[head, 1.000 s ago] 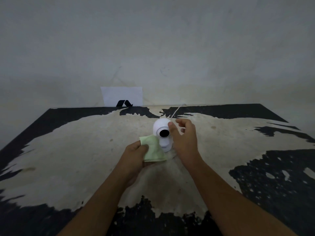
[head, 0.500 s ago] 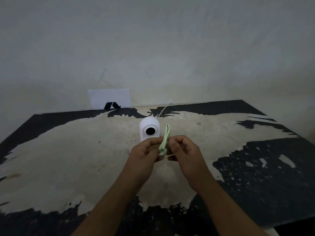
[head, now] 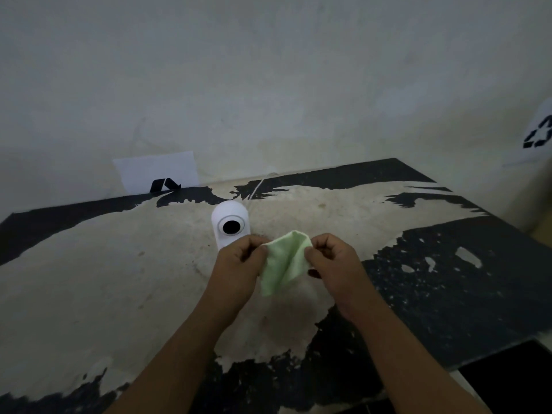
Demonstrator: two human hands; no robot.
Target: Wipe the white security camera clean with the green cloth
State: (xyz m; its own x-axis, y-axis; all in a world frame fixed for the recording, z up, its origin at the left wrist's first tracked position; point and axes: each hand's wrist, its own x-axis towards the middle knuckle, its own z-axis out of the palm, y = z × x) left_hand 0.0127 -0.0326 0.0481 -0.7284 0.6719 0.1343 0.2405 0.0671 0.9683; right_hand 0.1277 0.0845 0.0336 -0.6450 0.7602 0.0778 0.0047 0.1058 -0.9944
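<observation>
The white security camera (head: 230,224) stands upright on the worn table (head: 119,279), its round black lens facing me. A thin white cable (head: 256,188) runs from behind it to the wall. Just in front of it and slightly right, I hold the light green cloth (head: 283,262) in the air between both hands. My left hand (head: 239,264) pinches the cloth's left edge and hides the camera's base. My right hand (head: 334,258) pinches its right edge. The cloth hangs spread and loosely folded, apart from the camera body.
The table has a black top with large pale worn patches; its right edge and front right corner (head: 448,366) are close by. A white card with a black mark (head: 158,171) leans on the wall behind. A white object with a recycling symbol (head: 539,135) is at far right.
One second ago my left hand alone held the cloth at the camera while my right hand touched the camera. Both hands have since drawn back, taken the cloth together and spread it out from a narrow bunch.
</observation>
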